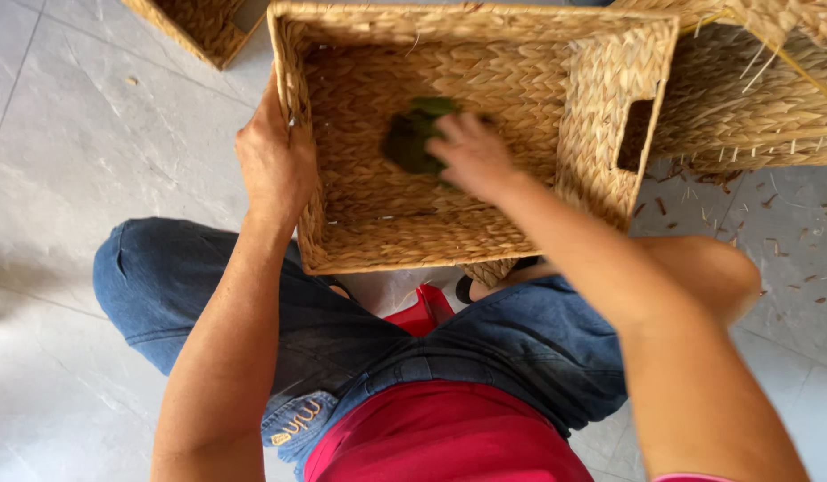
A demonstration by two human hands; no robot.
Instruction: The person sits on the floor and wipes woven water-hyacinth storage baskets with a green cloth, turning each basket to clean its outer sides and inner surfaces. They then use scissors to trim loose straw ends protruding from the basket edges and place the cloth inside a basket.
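Saw no packages, labels, signs or screens anywhere around me; nothing printed or displayed in my view.

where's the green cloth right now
In the head view, the green cloth lies inside the woven basket, on its inner back wall near the centre, under the right hand; the left hand grips the basket's left rim.

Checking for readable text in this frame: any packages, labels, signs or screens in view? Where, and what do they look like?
No packages, signs or screens.
Embroidered stitching: on the blue jeans near the waist, bottom centre-left; curly yellow-tan thread, the only lettering-like mark.
Red object: under the woven basket edge, between the knees; angular and bright red, too hidden to tell whether it is a package.
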